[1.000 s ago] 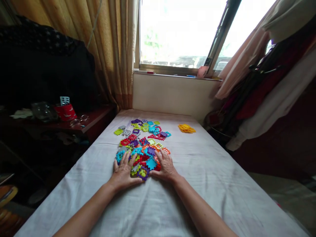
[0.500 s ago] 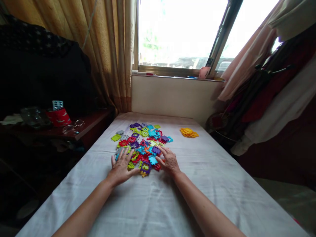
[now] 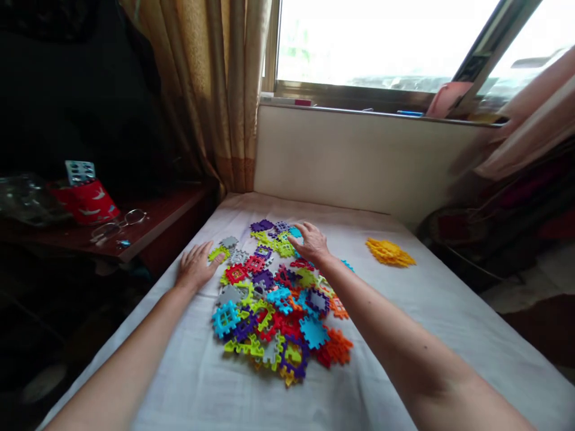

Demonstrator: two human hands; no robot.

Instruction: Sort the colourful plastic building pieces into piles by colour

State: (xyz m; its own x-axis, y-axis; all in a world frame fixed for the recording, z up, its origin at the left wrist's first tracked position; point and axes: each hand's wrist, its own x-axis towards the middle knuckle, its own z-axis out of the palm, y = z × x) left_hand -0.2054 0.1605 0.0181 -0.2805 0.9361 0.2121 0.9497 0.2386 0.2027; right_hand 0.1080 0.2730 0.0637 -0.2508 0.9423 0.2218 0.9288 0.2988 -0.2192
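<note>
A heap of colourful interlocking plastic tiles (image 3: 287, 320) with notched edges spreads over the white sheet, in purple, lime, red, grey, blue and orange. My left hand (image 3: 196, 266) lies at the heap's far left edge, fingers stretched out, its thumb by a lime tile (image 3: 218, 254). Over the far right part of the heap is my right hand (image 3: 313, 244), its fingers bent and apart from the thumb, near a light blue tile (image 3: 295, 233). Nothing shows in its grasp. My right forearm hides some tiles. Farther right lies a separate pile of yellow tiles (image 3: 390, 252).
On the left, a dark red table (image 3: 166, 218) bears eyeglasses (image 3: 119, 225), a red container (image 3: 86, 200) with a blister pack, and a glass vessel (image 3: 27, 197). A curtain (image 3: 209, 90) and window stand behind. Clothes (image 3: 532, 120) hang on the right.
Both hands have moved from the heap's near side to its far part, the left one outward to the left edge. The camera view has come closer and tilted down.
</note>
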